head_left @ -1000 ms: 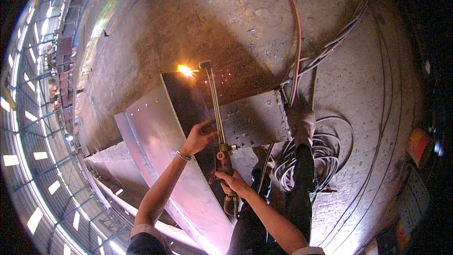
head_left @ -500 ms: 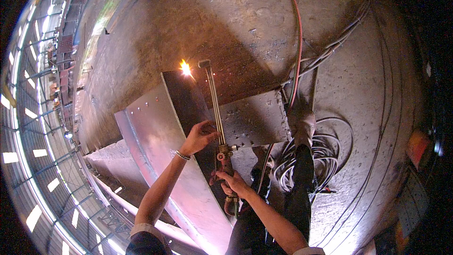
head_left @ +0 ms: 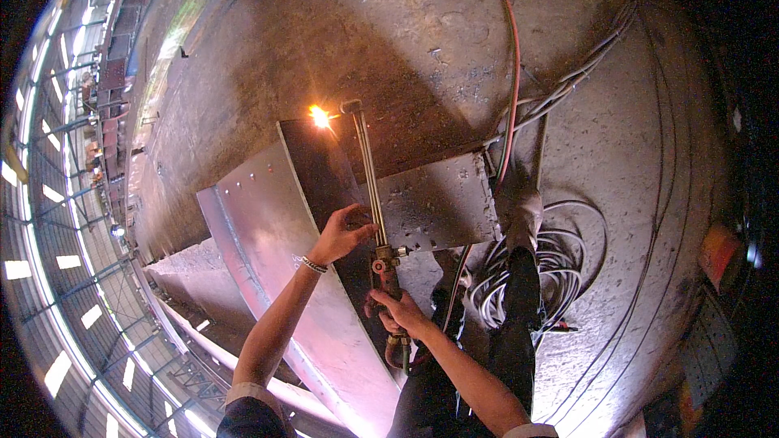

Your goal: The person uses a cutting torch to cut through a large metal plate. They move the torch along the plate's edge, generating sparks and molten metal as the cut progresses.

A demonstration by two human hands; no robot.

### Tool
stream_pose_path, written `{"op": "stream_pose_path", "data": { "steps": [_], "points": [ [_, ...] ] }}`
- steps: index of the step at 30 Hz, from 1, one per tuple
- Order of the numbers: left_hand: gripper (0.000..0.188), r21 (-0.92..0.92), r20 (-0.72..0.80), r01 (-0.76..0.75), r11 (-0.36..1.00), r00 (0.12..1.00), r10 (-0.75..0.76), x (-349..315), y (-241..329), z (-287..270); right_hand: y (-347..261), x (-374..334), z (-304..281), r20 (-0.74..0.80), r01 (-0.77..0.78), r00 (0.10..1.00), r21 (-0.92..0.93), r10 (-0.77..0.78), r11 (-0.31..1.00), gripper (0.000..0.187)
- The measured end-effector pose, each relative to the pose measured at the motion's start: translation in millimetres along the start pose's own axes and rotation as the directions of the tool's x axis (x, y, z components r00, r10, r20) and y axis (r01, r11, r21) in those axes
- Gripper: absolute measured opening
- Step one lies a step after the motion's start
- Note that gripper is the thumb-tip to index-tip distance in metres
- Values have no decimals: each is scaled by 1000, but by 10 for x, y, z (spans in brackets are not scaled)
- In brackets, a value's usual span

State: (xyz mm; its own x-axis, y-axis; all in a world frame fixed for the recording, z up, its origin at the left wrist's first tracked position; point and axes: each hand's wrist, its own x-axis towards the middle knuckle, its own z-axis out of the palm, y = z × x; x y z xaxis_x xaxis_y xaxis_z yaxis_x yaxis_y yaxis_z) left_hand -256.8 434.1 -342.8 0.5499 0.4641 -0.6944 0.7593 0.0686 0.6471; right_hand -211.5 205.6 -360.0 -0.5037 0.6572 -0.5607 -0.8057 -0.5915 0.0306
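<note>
My right hand (head_left: 399, 312) is wrapped round the handle of a cutting torch (head_left: 369, 170), below its brass valves. Its long metal tubes point away from me to a bent head. My left hand (head_left: 345, 234), with a bracelet at the wrist, has its fingers loosely curled against the tubes ahead of the valves; part of that contact is hidden. A bright orange flame (head_left: 320, 118) glows just left of the torch head, at the far end of a dark steel plate (head_left: 312, 158). Left of it leans a wider steel piece (head_left: 284, 227) with a weld line.
A flat plate (head_left: 442, 203) lies right of the torch. Coiled hoses (head_left: 560, 276) rest on the floor beside my legs. A red hose (head_left: 513, 57) and a bundle of cables (head_left: 584, 73) run across the far right. A shed structure (head_left: 57, 227) fills the left rim.
The glow has changed shape slightly and sparks less widely. The torch head and my left fingers have shifted a little; my right hand keeps its grip.
</note>
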Motion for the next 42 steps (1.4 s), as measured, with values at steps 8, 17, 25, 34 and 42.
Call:
{"op": "stream_pose_path", "data": {
  "steps": [8,17,25,34,42],
  "points": [
    [30,20,-12,-23,1000,1000,23,-8,54,15,-131,-79,102,-12,40,999,11,-40,999,30],
    [27,-13,19,15,1000,1000,-14,-13,75,3,-193,-90,170,-115,6,993,-46,-11,999,38],
    [26,77,7,-3,997,1000,2,-20,116,-5,-215,-115,189,-116,17,993,-47,-23,999,43],
    [27,-24,22,17,1000,1000,-17,-12,48,4,-258,-162,221,-113,-4,994,-55,-3,998,45],
    [23,26,19,-17,999,1000,17,-27,78,-15,-246,-168,217,-98,-2,995,-45,-2,999,43]
  ]
}}
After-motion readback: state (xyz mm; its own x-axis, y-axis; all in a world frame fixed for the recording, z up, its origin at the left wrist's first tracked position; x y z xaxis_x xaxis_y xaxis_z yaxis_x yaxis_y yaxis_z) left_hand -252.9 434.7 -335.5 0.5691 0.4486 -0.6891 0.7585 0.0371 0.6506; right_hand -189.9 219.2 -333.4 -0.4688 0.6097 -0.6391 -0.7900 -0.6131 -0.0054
